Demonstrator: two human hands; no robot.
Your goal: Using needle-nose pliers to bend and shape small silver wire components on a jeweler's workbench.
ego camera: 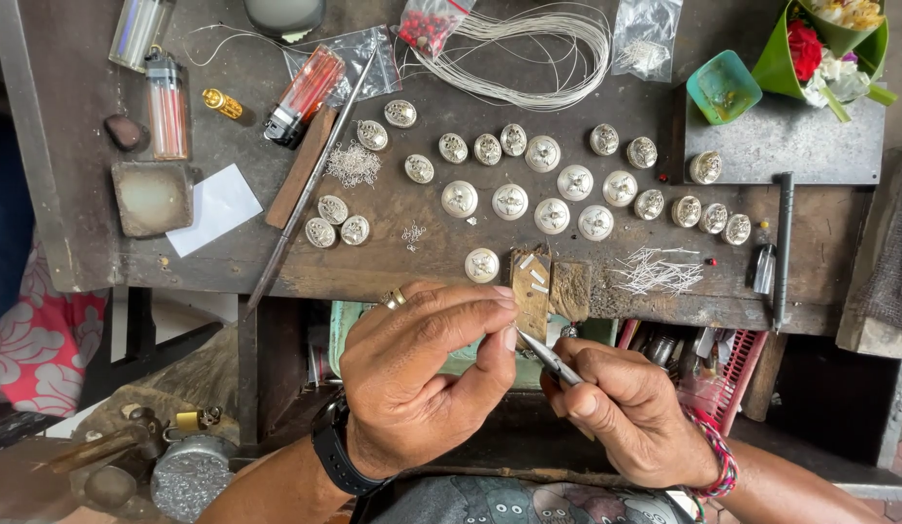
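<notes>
A person's two hands meet just below the front edge of a worn wooden worktop (pixel 228 262) strewn with silver work. The left hand (pixel 422 374), wearing a gold ring (pixel 397 298) and a black wristwatch (pixel 337 448), is curled with thumb and forefinger pinched together; whatever tiny piece sits between the fingertips is too small to make out. The right hand (pixel 630 412), with a braided bracelet (pixel 720 454) at the wrist, is closed around a pair of metal tweezers (pixel 546 356), whose tip touches the left hand's pinched fingertips.

Just above the hands, a small notched wooden peg (pixel 531 281) juts from the worktop's edge, with a single round silver button (pixel 481 265) beside it. Farther up from the peg, rows of similar domed silver buttons (pixel 543 184) spread across the worktop. To the right of the peg lies a scatter of short silver wire pieces (pixel 657 272), and beyond them a dark pen-like tool (pixel 784 243). Above the buttons sits a coil of silver wire (pixel 548 53). Up and left of the peg rest a long metal file (pixel 310 184), a red lighter (pixel 304 95) and a white paper slip (pixel 213 209). A green cup (pixel 723 87) and a flower offering (pixel 829 44) stand at the far right.
</notes>
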